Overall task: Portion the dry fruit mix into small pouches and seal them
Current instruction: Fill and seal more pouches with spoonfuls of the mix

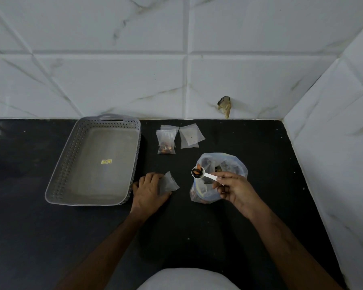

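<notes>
My right hand (237, 190) pinches a heaped spoon (199, 173) over the big bag (235, 164) of dry fruit mix; my left hand (148, 190) grips a small pouch (169, 182) on the tabletop (197, 227). I judge the pouch mouth narrow, so pieces may spill. Far off lie one filled pouch (166, 141) and empty pouches (191, 136); the gray tray (71, 153) at left holds no pouches.

Your left hand (148, 190) sits just left of frame centre, knuckles up, fingers curled in a grip. Your right hand (236, 190) is right of centre, thumb and fingers pinched together. Both bare forearms run in from the bottom edge, angling toward each other.
</notes>
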The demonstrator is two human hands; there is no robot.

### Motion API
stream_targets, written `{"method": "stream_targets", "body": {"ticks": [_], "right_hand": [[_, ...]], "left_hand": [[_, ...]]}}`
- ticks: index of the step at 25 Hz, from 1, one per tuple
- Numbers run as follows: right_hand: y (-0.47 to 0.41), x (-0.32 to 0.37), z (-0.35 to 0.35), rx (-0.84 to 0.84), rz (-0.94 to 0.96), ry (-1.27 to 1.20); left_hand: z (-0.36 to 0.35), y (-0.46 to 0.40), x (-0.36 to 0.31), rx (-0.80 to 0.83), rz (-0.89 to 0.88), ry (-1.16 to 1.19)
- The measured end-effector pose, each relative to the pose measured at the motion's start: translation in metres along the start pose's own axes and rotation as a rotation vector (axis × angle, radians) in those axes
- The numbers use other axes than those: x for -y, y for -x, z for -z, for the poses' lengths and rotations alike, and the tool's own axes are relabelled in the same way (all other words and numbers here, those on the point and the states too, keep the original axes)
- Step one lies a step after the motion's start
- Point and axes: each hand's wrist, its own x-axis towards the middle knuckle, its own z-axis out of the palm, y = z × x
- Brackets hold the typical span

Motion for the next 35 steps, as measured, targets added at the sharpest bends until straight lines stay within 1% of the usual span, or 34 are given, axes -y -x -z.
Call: {"method": "stream_targets", "body": {"ticks": [2, 6, 10, 14, 17, 19, 20, 21, 22, 23, 24, 25, 27, 28, 31, 32, 33, 35], "right_hand": [[0.002, 0.002, -0.002, 0.013, 0.011, 0.003], [0.008, 0.009, -0.011, 0.046, 0.043, 0.002], [0.017, 0.018, -0.022, 0.063, 0.128, 0.043], [0.028, 0.03, -0.03, 0.019, 0.216, 0.194], [0.04, 0.037, -0.035, 0.013, 0.334, 0.42], [0.043, 0.037, -0.039, -0.026, 0.488, 0.67], [0.045, 0.037, -0.044, -0.06, 0.612, 0.802], [0.046, 0.039, -0.046, -0.1, 0.795, 0.942], [0.046, 0.04, -0.047, -0.128, 1.008, 1.116], [0.046, 0.043, -0.048, -0.16, 1.18, 1.313], [0.046, 0.047, -0.048, -0.194, 1.279, 1.48], [0.048, 0.051, -0.048, -0.198, 1.281, 1.573], [0.054, 0.056, -0.05, -0.199, 1.297, 1.595], [0.054, 0.056, -0.049, -0.205, 1.34, 1.598], [0.054, 0.056, -0.046, -0.183, 1.364, 1.633], [0.051, 0.055, -0.045, -0.209, 1.378, 1.578], [0.051, 0.053, -0.045, -0.219, 1.345, 1.452], [0.051, 0.049, -0.046, -0.239, 1.212, 1.085]], "left_hand": [[0.002, 0.001, -0.004, -0.033, -0.05, 0.095], [0.012, 0.005, -0.017, -0.117, -0.213, 0.332], [0.029, 0.008, -0.04, -0.187, -0.306, 0.428], [0.038, 0.01, -0.049, -0.221, -0.344, 0.493], [0.041, 0.011, -0.049, -0.239, -0.37, 0.521], [0.042, 0.011, -0.049, -0.243, -0.41, 0.531], [0.043, 0.011, -0.051, -0.246, -0.428, 0.557], [0.044, 0.011, -0.054, -0.25, -0.433, 0.607], [0.046, 0.01, -0.059, -0.254, -0.426, 0.679], [0.048, 0.01, -0.063, -0.262, -0.417, 0.752], [0.05, 0.009, -0.068, -0.279, -0.411, 0.813], [0.051, 0.009, -0.073, -0.301, -0.408, 0.857], [0.054, 0.007, -0.079, -0.329, -0.405, 0.932], [0.054, 0.006, -0.081, -0.335, -0.406, 0.962], [0.057, 0.007, -0.083, -0.326, -0.42, 0.991], [0.057, 0.007, -0.083, -0.323, -0.423, 0.983], [0.057, 0.006, -0.081, -0.322, -0.424, 0.971], [0.057, 0.005, -0.08, -0.327, -0.414, 0.951]]}}
